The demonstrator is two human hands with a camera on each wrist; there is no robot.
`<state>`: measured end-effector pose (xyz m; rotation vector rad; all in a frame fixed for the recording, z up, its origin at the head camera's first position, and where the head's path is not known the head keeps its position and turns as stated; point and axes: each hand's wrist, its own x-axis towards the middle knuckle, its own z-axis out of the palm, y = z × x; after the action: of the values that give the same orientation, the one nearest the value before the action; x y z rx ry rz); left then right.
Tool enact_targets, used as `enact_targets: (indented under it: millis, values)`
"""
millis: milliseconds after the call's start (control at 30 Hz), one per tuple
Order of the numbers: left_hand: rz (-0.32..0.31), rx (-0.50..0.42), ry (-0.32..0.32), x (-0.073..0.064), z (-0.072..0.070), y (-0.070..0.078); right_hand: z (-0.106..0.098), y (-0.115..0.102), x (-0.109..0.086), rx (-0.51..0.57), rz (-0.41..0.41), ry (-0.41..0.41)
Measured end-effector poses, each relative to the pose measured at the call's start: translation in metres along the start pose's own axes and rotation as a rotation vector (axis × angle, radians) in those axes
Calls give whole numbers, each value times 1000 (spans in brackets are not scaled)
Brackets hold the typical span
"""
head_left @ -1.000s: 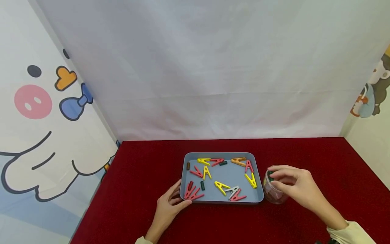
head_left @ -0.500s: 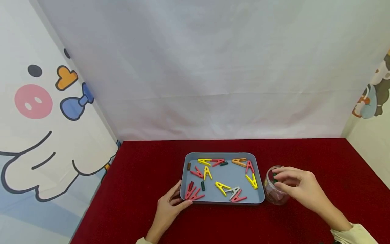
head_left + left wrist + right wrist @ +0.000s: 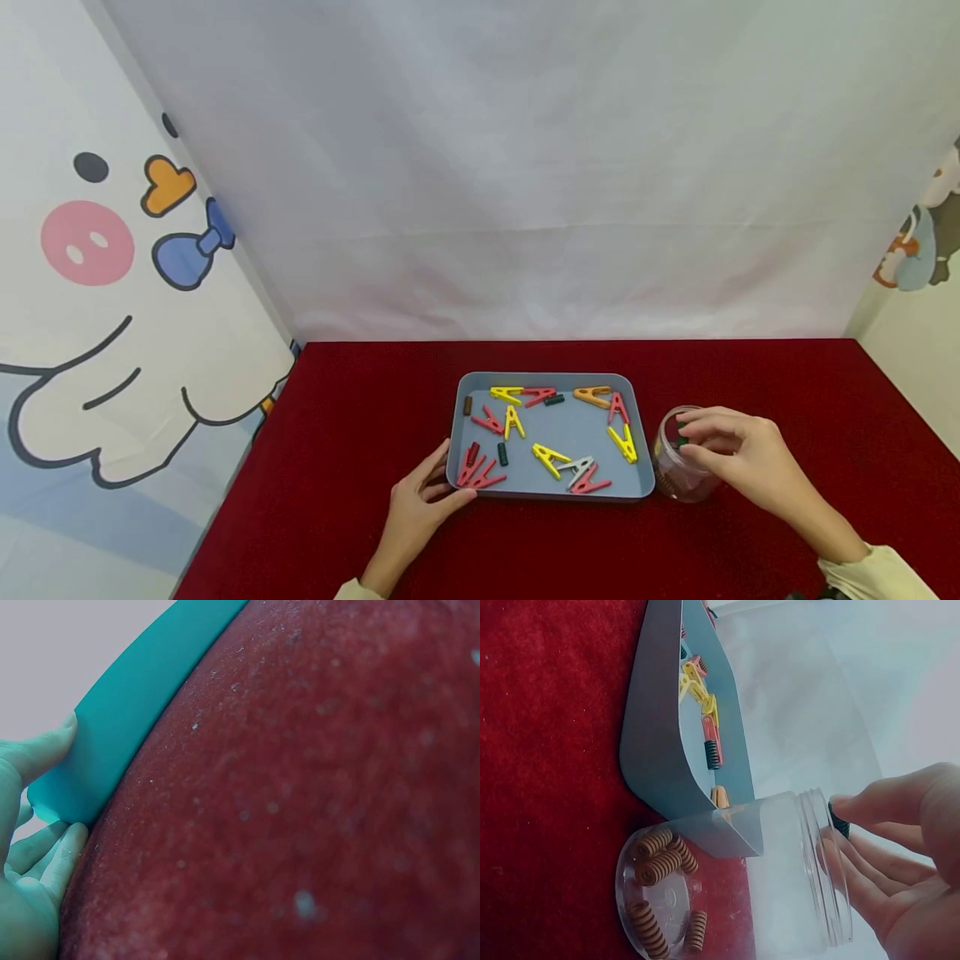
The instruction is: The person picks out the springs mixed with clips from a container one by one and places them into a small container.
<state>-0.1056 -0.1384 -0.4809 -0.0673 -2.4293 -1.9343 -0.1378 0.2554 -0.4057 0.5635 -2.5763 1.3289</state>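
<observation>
A blue-grey tray (image 3: 551,496) lies on the red cloth, with yellow, red, orange and grey plastic clips and a few small coil springs in it. At its near left corner my left hand (image 3: 420,500) holds the wall, thumb on the front side and fingers round the left side. My right hand (image 3: 738,450) pinches a dark green spring (image 3: 840,819) at the mouth of a clear jar (image 3: 684,487), right of the tray. In the right wrist view several brown springs (image 3: 658,866) lie on the jar's bottom. The jar has no lid on it.
Inside the tray are a dark green spring (image 3: 502,454), a red spring (image 3: 472,454) and a brown spring (image 3: 467,406). A white curtain (image 3: 570,167) hangs behind the red table (image 3: 360,400), and printed cartoon panels stand at both sides.
My right hand has shifted slightly right over the jar, uncovering more of its left rim, still with the green spring in its fingers. The left hand has stayed at the tray corner.
</observation>
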Motion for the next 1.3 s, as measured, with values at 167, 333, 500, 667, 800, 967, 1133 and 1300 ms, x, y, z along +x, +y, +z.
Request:
enact_targets:
  millis: [167,333,500,667,800,967,1133,1300]
  values:
    - [1,1,-3,0,0,0,0,3,2,-24,-15,14]
    - [-1,7,4,0,0,1,1,7,5,-52,-46,15]
    - [6,15,8,0,0,1,3,10,7,-99,-63,21]
    - [8,10,7,-1,0,0,5,12,7,-152,-83,19]
    - [18,11,10,-1,0,0,6,11,7,-209,-113,39]
    - [27,4,11,-1,0,-1,5,7,10,-253,-113,57]
    - [25,6,11,-1,0,0,4,0,11,-250,-95,51]
    - [28,6,12,-1,0,0,5,-7,12,-194,-101,42]
